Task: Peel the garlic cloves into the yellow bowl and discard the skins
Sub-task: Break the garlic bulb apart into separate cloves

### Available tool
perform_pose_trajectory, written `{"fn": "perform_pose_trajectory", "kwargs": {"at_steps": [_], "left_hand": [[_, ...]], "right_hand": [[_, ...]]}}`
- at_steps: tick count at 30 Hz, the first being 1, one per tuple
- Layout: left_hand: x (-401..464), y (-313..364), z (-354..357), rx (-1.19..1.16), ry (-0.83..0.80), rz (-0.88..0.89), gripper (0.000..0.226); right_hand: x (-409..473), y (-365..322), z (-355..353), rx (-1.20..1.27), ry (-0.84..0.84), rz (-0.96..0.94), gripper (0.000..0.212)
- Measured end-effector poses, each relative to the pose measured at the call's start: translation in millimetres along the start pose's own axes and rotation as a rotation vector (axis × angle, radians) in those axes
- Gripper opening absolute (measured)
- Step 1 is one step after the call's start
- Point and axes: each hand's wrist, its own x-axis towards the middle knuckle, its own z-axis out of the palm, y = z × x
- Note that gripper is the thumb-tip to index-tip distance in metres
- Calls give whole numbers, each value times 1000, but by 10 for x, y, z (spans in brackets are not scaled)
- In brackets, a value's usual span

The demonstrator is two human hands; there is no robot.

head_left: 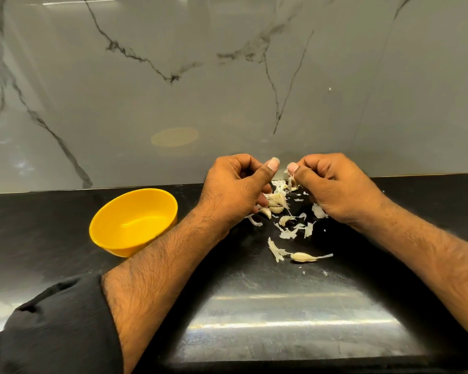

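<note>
A yellow bowl [131,225] stands on the black counter at the left, with nothing visible inside it. Both hands are raised above a small heap of garlic cloves [275,202] near the back wall. My right hand [335,190] pinches a garlic clove [291,182] with loose skin hanging from it. My left hand [235,190] has its fingers curled, thumb tip close to the right thumb; what it holds is hidden. Papery skins [292,230] lie scattered below the hands. One unpeeled clove [303,257] lies apart, nearer to me.
The black counter [254,292] ends at a grey marble wall [227,90] right behind the hands. A black sleeve [52,327] covers my left upper forearm at the lower left. The counter's front edge runs along the bottom of the view.
</note>
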Motion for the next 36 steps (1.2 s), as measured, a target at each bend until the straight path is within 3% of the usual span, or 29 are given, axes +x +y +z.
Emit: {"fn": "perform_pose_trajectory", "kwargs": {"at_steps": [2, 6, 13, 18, 23, 30, 36], "left_hand": [[-6, 5, -10, -14, -48, 15, 26], [-5, 8, -42, 9, -93, 55, 19], [46, -14, -112, 97, -56, 60, 9], [31, 26, -119, 95, -109, 56, 21], [-13, 31, -141, 110, -35, 29, 26], [-5, 21, -128, 155, 15, 17, 21], [-3, 37, -120, 157, 12, 64, 13]], "right_hand": [[-14, -16, -13, 116, 6, -24, 42], [-21, -19, -63, 383, -42, -2, 15], [12, -27, -76, 369, -106, 45, 13], [113, -135, -28, 266, -123, 87, 11], [149, -191, -135, 176, -176, 61, 10], [100, -74, -225, 294, -61, -51, 37], [101, -74, -223, 556, -96, 0, 26]]}}
